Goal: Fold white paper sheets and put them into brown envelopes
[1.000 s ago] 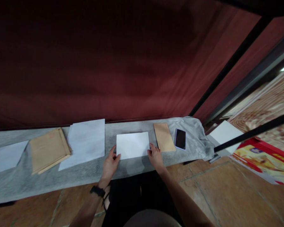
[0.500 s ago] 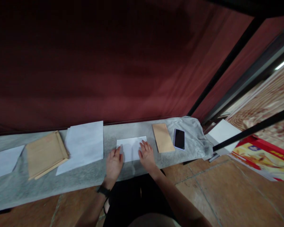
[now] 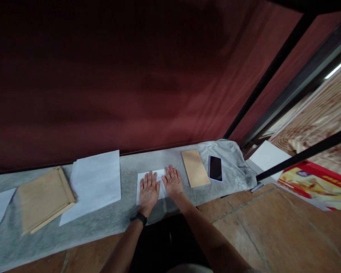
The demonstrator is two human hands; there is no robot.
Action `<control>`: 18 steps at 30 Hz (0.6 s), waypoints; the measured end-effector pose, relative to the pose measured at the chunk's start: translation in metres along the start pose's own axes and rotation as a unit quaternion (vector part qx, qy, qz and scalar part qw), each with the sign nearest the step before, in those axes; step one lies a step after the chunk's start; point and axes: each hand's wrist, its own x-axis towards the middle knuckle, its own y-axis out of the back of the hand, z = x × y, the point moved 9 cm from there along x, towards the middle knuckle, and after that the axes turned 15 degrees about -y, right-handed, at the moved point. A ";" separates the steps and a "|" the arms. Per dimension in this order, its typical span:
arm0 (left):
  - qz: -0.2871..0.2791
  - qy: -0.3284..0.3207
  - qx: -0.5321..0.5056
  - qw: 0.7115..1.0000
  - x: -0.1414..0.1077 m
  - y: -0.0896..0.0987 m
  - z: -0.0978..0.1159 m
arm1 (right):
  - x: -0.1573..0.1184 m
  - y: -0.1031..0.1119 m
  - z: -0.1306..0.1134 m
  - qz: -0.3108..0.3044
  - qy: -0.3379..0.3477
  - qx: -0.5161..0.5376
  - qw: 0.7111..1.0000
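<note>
From the head camera, our left hand (image 3: 149, 192) and right hand (image 3: 172, 183) lie side by side, palms down and gripping nothing, on white paper (image 3: 161, 193) atop the worktop (image 3: 130, 167), seemingly keeping it flat while hiding much of it. A kraft-paper rectangle (image 3: 196, 168) and smartphone (image 3: 215, 168) sit right; white sheets (image 3: 96, 184), left.

The head camera looked forward and down from near above a long, grey-cloth-covered table (image 3: 102, 220), a plain dark-red upright backdrop (image 3: 147, 94) at twelve o'clock.
</note>
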 end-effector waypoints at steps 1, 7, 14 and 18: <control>0.001 0.004 0.003 1.000 0.000 0.001 0.000 | 0.001 0.001 0.004 0.002 -0.012 -0.004 1.000; 0.002 0.012 0.008 1.000 0.001 -0.001 0.000 | 0.003 0.003 0.013 0.021 -0.045 0.011 0.999; 0.000 0.007 0.010 1.000 0.001 -0.003 0.000 | 0.006 0.004 0.007 0.002 -0.075 -0.004 0.997; -0.017 0.015 0.007 1.000 0.001 -0.007 -0.002 | -0.008 0.001 -0.021 -0.003 0.009 0.009 1.000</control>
